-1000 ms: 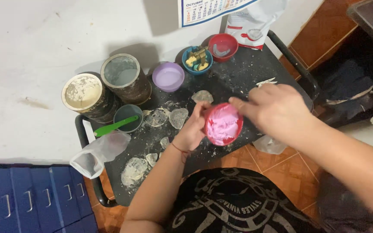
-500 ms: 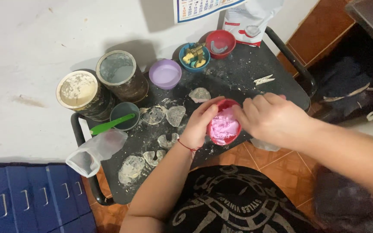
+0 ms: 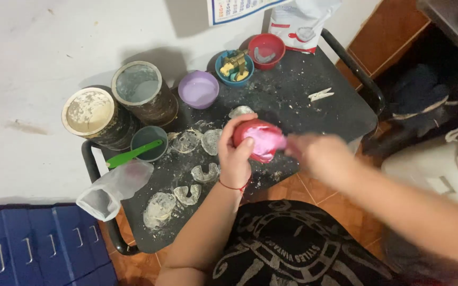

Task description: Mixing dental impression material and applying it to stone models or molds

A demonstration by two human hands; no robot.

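Clearly the mixing is under way: the left hand (image 3: 235,159) is wrapped around a red bowl (image 3: 250,133), tilted above the middle of the black table (image 3: 340,114), and the pink paste (image 3: 267,142) inside looks blended and thick. The right hand (image 3: 314,154) is blurred at the bowl's mouth, and I cannot tell whether its fingers are closed on a tool. Pale casts (image 3: 160,209) already lie set on the table beside the tins (image 3: 143,91), while this paste has not been poured or shaped.
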